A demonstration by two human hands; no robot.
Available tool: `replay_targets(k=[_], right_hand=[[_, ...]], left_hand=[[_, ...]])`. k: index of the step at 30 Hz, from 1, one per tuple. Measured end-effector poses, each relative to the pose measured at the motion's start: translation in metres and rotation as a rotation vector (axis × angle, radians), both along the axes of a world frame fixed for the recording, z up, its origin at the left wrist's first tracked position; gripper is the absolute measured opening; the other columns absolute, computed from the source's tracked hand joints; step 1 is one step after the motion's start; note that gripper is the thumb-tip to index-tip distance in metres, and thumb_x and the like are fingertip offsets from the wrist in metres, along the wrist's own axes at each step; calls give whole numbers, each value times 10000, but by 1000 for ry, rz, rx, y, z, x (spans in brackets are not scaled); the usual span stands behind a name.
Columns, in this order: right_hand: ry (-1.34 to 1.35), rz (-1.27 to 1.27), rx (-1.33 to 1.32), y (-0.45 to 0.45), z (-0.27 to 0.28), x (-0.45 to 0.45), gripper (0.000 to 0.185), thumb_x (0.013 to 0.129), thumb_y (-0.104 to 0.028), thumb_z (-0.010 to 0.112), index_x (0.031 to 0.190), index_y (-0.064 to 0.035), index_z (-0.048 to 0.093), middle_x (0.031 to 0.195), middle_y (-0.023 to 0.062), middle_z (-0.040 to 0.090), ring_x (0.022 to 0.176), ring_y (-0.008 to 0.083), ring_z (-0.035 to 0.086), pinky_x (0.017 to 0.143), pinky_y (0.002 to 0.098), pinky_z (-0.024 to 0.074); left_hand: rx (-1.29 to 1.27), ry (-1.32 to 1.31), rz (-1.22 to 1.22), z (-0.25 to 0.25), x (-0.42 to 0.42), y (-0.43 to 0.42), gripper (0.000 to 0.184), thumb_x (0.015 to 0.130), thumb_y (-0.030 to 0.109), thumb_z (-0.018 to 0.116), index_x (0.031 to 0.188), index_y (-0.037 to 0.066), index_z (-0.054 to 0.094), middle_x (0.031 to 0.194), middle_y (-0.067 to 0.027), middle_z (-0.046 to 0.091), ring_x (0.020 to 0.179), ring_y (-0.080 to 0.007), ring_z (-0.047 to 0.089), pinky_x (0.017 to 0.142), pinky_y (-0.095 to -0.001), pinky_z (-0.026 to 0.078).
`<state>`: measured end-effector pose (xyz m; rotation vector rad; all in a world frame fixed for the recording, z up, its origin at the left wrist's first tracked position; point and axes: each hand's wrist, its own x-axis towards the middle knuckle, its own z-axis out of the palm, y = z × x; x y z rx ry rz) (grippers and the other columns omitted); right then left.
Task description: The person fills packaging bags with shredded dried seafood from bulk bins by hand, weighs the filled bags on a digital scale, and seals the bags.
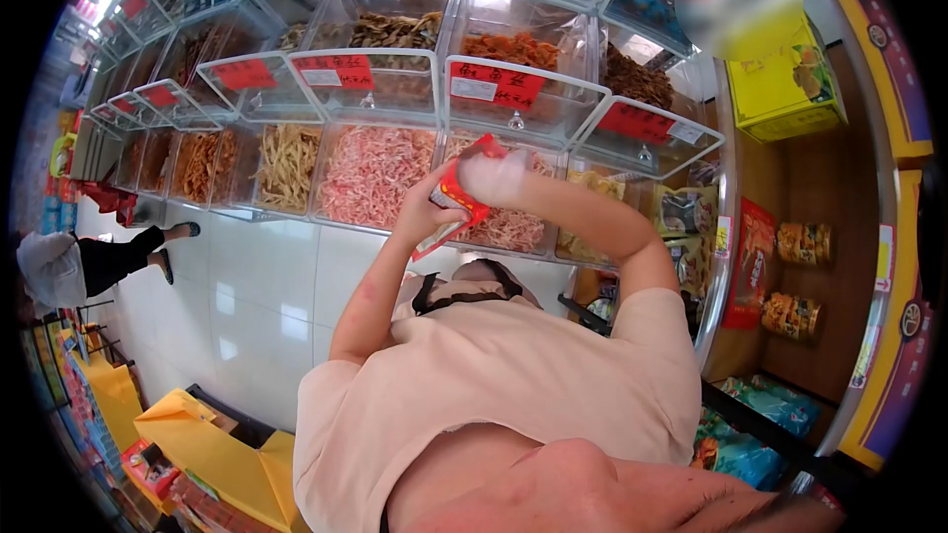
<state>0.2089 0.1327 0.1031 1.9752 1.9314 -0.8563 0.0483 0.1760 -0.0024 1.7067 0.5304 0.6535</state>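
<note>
My left hand (425,209) is closed around a red printed packet (460,199), which is tilted in front of my chest. My right hand (491,176) seems to wear a thin clear plastic glove. It is at the packet's upper end, with its fingers blurred and hidden, so I cannot tell what they hold. Both hands are over the front row of clear bins, where pink shredded dried food (375,173) lies to the left of the packet. More pink shreds (509,229) show beneath my right hand.
Clear hinged bin lids (523,104) with red labels stand raised above the front row. Pale dried strips (286,166) fill a bin further left. A yellow box (785,89) and jars (802,243) stand at right. Another person (94,262) is on the tiled floor at left.
</note>
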Motion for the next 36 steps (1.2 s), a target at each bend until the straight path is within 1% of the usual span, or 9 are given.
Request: replay_targets(k=[6,8,13,17,18,20,23,34,36], right_hand=[[549,317,-67,14,-24,26,229,824,-142,511,1022,-59,591,1001,116,631,911,239,600,755,399,480],[1078,-16,130,-8,-7,50,259,777,-125,560,1028,-79,602,1081,137,604,931,265,596,762,348,493],[825,-567,186,-31,-109,101,582,703,-224,661,1218,-93,423,1249,167,422,1107,313,444,882,404,407],[522,-486,-3,-35,-228,55,958,628,-322,761,1407,-108,245,1417,197,240,1283,360,292,1002,460,321],[444,-378,73,-35,-267,42,997,602,-354,776,1409,-137,232,1448,199,147,1306,420,219,996,576,294],[210,-411,-77,-23,-242,4,1030,593,-393,763,1418,-121,211,1465,200,82,1329,442,95,1018,586,234],[24,-414,-119,-18,-258,-23,917,652,-347,728,1388,-100,240,1445,203,127,1310,459,131,974,656,224],[-98,-373,17,-22,-308,-22,449,758,-190,627,1188,-138,508,1290,202,342,1135,412,419,889,517,404],[142,-387,49,-24,-310,-6,360,760,-158,624,1117,-158,576,1209,186,429,1094,372,480,912,455,416]], left_hand=[[-1,64,42,-31,-16,3,734,573,103,817,1238,45,511,1073,-91,622,969,-139,567,860,-282,438],[-56,107,99,-34,-30,5,697,587,79,799,1225,39,522,1061,-89,625,955,-144,574,847,-281,444],[-134,204,340,-34,-67,9,619,598,62,762,1178,13,549,979,-81,639,890,-158,594,798,-280,461],[-12,67,433,-26,-75,0,539,604,72,742,1114,5,579,952,-63,639,870,-141,583,783,-281,461],[-10,67,446,-23,-78,-3,539,604,72,742,1114,5,579,952,-63,639,870,-141,583,783,-281,461],[-78,61,480,-18,-84,-8,519,614,108,759,1088,-13,584,962,-60,633,868,-139,577,776,-275,458],[-253,58,557,-29,-100,-17,526,625,147,767,1084,-28,581,983,-67,624,885,-141,570,784,-272,452],[-259,133,508,-17,-95,-26,555,633,105,754,1137,-33,566,1033,-85,620,925,-139,568,810,-275,455],[-233,158,468,-23,-94,-22,570,629,94,747,1152,-33,558,1046,-92,619,934,-141,571,814,-277,456]])
